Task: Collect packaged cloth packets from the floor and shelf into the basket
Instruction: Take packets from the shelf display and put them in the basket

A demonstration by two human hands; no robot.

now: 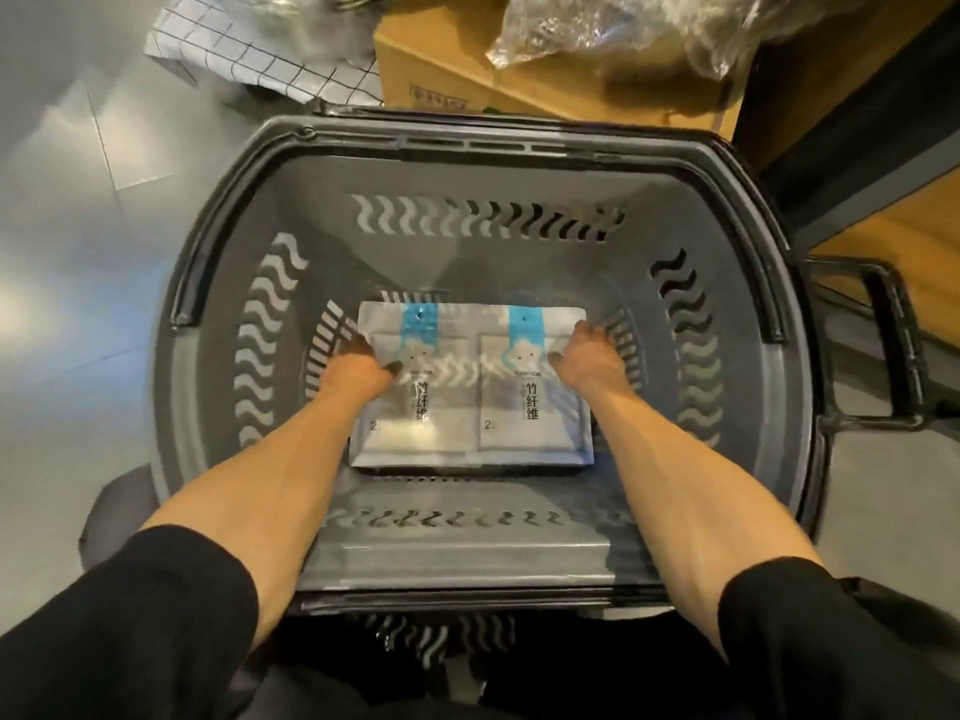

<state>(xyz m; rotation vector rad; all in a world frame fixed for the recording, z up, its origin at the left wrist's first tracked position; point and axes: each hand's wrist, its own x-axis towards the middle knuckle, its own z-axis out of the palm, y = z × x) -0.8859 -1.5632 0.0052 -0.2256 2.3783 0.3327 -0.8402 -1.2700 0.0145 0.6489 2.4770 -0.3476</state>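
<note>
Both forearms reach down into the basket [519, 141]. Left hand [358, 367] grips left packet [415, 407] at its outer edge, thumb on top; right hand [592, 356] likewise grips right packet [530, 413]. Packets lie flat, side by side on the basket floor, long axes pointing away. Cardboard box [441, 70] beyond.

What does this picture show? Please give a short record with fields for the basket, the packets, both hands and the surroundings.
basket: grey plastic basket, slotted walls
packets: left packet and right packet lie flat, side by side, on the basket bottom
left hand: left hand holds the left packet's outer edge, thumb on top
right hand: right hand holds the right packet's outer edge, thumb on top
beyond basket: cardboard box with clear plastic wrap on it
</note>
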